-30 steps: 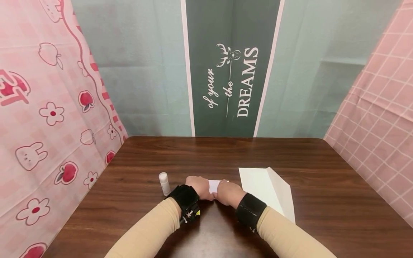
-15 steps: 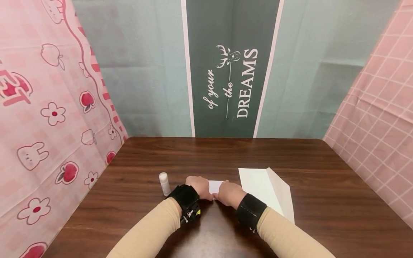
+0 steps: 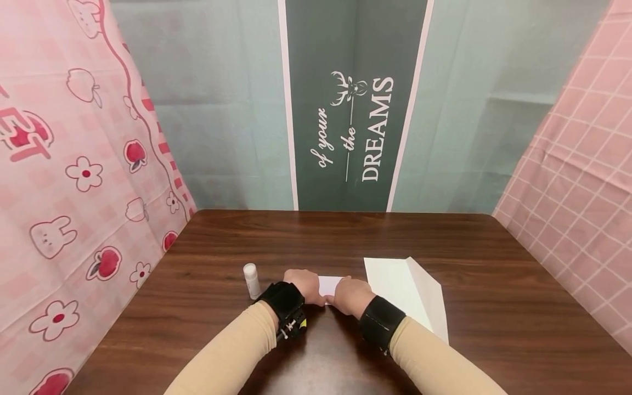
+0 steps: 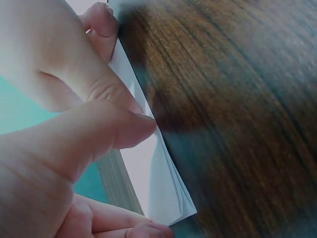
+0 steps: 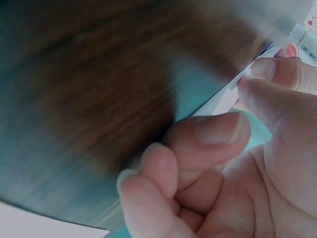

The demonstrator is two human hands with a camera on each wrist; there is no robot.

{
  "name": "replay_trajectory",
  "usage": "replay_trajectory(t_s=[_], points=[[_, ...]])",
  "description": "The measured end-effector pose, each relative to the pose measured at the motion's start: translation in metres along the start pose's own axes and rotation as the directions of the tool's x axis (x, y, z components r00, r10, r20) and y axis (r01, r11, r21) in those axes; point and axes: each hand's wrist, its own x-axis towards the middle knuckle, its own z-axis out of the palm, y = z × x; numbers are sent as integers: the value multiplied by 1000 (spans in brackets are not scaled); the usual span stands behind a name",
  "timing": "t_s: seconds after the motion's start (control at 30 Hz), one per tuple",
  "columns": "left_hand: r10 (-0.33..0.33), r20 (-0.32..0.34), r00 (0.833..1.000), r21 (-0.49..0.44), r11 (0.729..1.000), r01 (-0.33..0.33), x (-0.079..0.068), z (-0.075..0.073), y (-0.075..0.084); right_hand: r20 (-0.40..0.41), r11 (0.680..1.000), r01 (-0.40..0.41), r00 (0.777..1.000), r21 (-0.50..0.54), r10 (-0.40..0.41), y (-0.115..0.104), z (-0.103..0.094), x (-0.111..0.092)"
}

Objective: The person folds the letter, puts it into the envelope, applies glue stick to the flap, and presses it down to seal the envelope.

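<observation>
A small piece of folded white paper (image 3: pixel 328 285) lies at the middle of the table between both hands. My left hand (image 3: pixel 303 286) pinches its left part, thumb on top and fingers at the far end. From the right, my right hand (image 3: pixel 351 296) pinches the same paper, its thumb close beside the left thumb at the near edge. In the left wrist view several loose layers of the folded paper (image 4: pixel 166 198) show along the edge. The right wrist view shows the curled fingers (image 5: pixel 213 136) of the right hand; much of the paper is hidden behind the hands.
A white capped tube (image 3: pixel 251 281), like a glue stick, stands left of the left hand. Right of the right hand lies a larger creased white sheet (image 3: pixel 402 288), partly under the right forearm. Patterned curtains surround the brown wooden table (image 3: pixel 296 236).
Both hands stay on the folded paper. The right hand's fingers have drawn in slightly at the paper's far edge, and the right forearm has shifted a little to the left.
</observation>
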Motion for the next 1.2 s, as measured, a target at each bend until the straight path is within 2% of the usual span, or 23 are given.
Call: replay_trajectory(t_s=[0.13,0.23,0.5,0.6,0.77,0.93,1.2], points=[[-4,6,1000,-4,1000,4,2,0,1,-4,1000,-10,1000,-10,9,1,-2,2],[-9,6,1000,-7,1000,9,3,0,1,-22,1000,19,1000,4,-19,5,-4,0],[0,18,1000,-16,1000,1,3,2,-4,-103,982,115,990,149,-101,36,2,-12],[-12,17,1000,-17,1000,12,4,3,-7,-150,974,146,981,172,-121,45,3,-15],[-2,17,1000,-28,1000,3,7,6,-10,-237,978,176,961,111,-146,55,5,-18],[13,12,1000,-45,999,-12,9,10,-8,-283,976,208,942,66,-181,62,6,-23],[19,-4,1000,-44,999,-19,11,14,-10,-286,981,180,946,77,-151,81,3,-28]])
